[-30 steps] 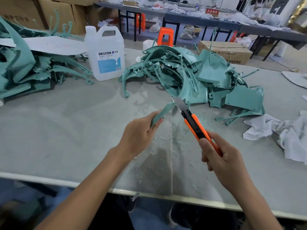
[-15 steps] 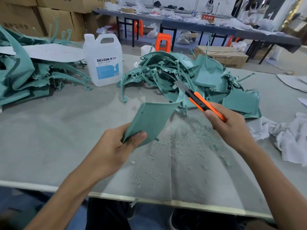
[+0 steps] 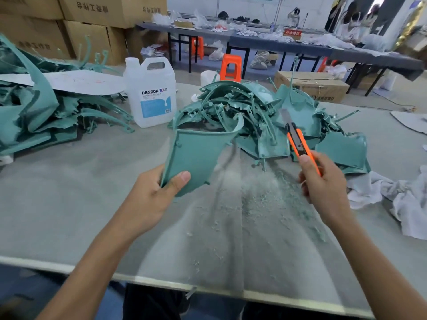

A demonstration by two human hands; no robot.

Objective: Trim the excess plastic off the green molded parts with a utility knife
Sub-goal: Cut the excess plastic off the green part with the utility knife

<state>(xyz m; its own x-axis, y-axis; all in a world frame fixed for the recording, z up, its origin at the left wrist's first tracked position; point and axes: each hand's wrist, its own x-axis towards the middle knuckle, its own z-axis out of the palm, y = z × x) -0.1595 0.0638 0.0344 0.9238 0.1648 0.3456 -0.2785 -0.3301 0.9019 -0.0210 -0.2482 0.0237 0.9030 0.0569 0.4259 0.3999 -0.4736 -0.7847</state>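
— Where is the part now?
— The left hand [image 3: 152, 199] holds a green molded panel [image 3: 198, 158] above the table. The thumb presses on the front face and the fingers are behind it. The wide end is up.
— And the knife?
— The right hand [image 3: 323, 181] is curled round the orange handle of the utility knife [image 3: 298, 142]. The blade is out, points up and is apart from the panel.
— Any containers?
— A white DEXCON jug [image 3: 151, 95] stands capped between the pile of green parts [image 3: 258, 93] and a second pile [image 3: 34, 116]. I cannot tell what is inside.
— Room for moving?
— The grey surface between the pile and the near table edge [image 3: 161, 282] is open, strewn with plastic shavings [image 3: 265, 199]. A white cloth [image 3: 392, 195] lies at the right.
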